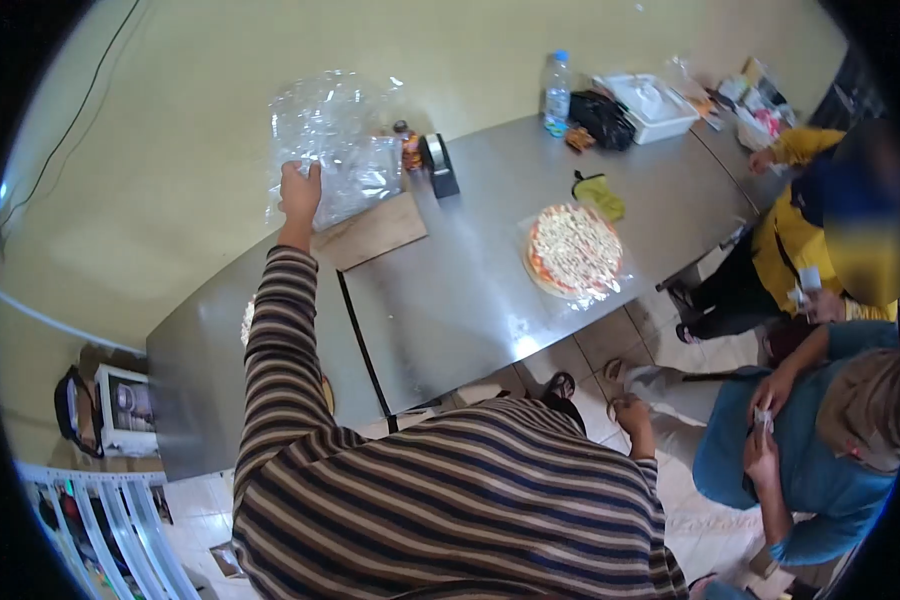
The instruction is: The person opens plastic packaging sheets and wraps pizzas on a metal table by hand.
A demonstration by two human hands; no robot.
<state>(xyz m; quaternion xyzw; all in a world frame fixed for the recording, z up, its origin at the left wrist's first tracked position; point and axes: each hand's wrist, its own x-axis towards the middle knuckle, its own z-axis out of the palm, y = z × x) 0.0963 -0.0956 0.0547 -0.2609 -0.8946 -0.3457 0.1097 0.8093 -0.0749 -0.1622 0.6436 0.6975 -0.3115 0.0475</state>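
Observation:
My left hand (300,190) reaches out over the far edge of the metal table and is closed on a clear plastic bag (335,125). The crinkled plastic spreads up against the wall. Low at my right side hangs my right hand (630,412), small in view, so its fingers are hard to make out. A round pizza (575,250), topped with white shreds over red sauce, lies on clear plastic on the table. My striped left sleeve mostly hides another round item with a white topping (247,320).
Near my left hand are a wooden board (375,235), a tape dispenser (439,165) and a small bottle (408,147). Farther right stand a water bottle (557,95), a green pouch (598,195) and a white tray (660,120). Two people (785,240) (810,440) are at the right.

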